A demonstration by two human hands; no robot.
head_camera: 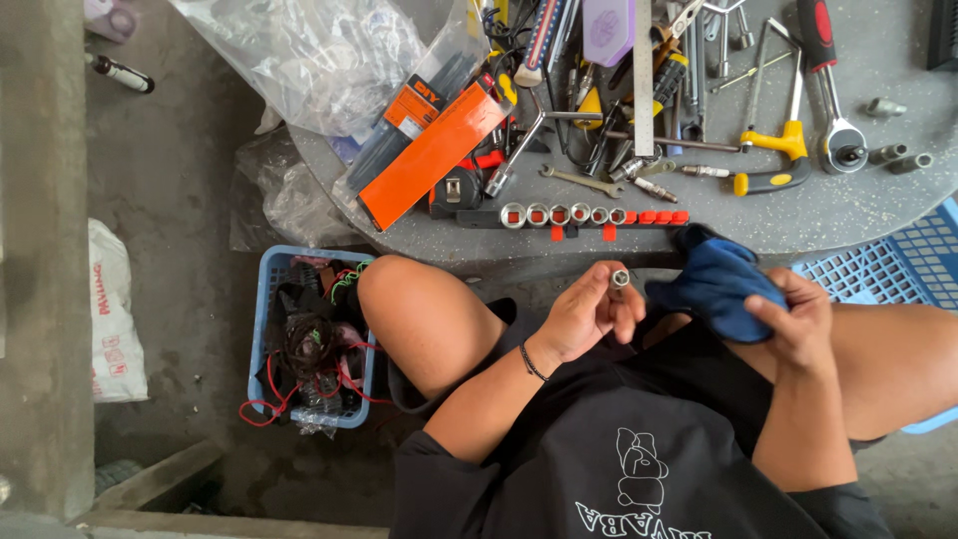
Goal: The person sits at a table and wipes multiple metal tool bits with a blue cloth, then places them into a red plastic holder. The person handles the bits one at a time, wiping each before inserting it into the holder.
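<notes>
My left hand (584, 314) holds a small metal socket (620, 277) upright between thumb and fingers, above my lap. My right hand (798, 319) grips a dark blue cloth (714, 281) just to the right of the socket, not touching it. Just beyond the hands, on the edge of the grey round table (848, 205), lies a black socket rail (589, 216) with several shiny sockets and red clips.
The table carries many tools: a ratchet (833, 90), a yellow-handled saw (778, 160), wrenches, a steel ruler (644, 80), an orange box (429, 150), plastic bags (319, 55). A blue basket (309, 339) with cables stands on the floor at left, a blue crate (898, 260) at right.
</notes>
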